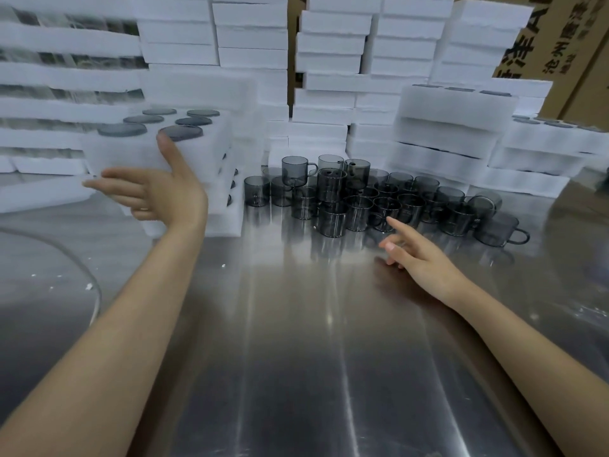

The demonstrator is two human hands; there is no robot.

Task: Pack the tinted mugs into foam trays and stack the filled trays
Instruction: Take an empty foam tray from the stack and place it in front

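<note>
From the head camera, the left hand (pixel 155 192) lies flat against the near side of a filled foam tray (pixel 131 156). Its grip is wide, fingers straight and thumb up on the foam. The tray tops a short stack at the left of the steel bench (pixel 296 357), and six dark mug rims show in its pockets. The right hand (pixel 421 258) hovers over the bench, grip wide and holding nothing, forefinger towards the loose tinted mugs (pixel 333 192) clustered mid-bench. White foam stacks (pixel 333 47) rise behind. A cardboard carton (pixel 560 44) at upper right bears black Chinese print, partly cut off; "沧州" is legible.
</note>
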